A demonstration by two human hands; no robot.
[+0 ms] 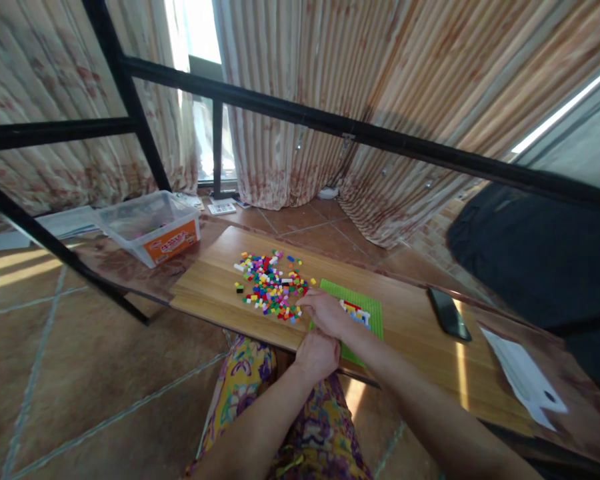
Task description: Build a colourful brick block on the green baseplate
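A heap of small coloured toy bricks (pixel 270 283) is spread over the wooden board. My right hand (pixel 327 312) reaches across to the heap's right edge, its fingers bent and drawn together beside the nearest bricks; whatever they pinch is too small to make out. Below it, at the board's front edge, my left hand (pixel 317 357) is curled closed, and its contents are hidden. Partly under my right forearm lies a green baseplate (pixel 375 313). On it is a small build of red, white and blue bricks (pixel 356 312), half covered by my right hand.
A clear plastic box (pixel 153 227) with an orange label stands to the left of the wooden board (pixel 205 287). Toward the right lie a black phone (pixel 449 313) and a white sheet or bag (pixel 523 377). A dark metal rail (pixel 280 110) crosses in front of the curtains.
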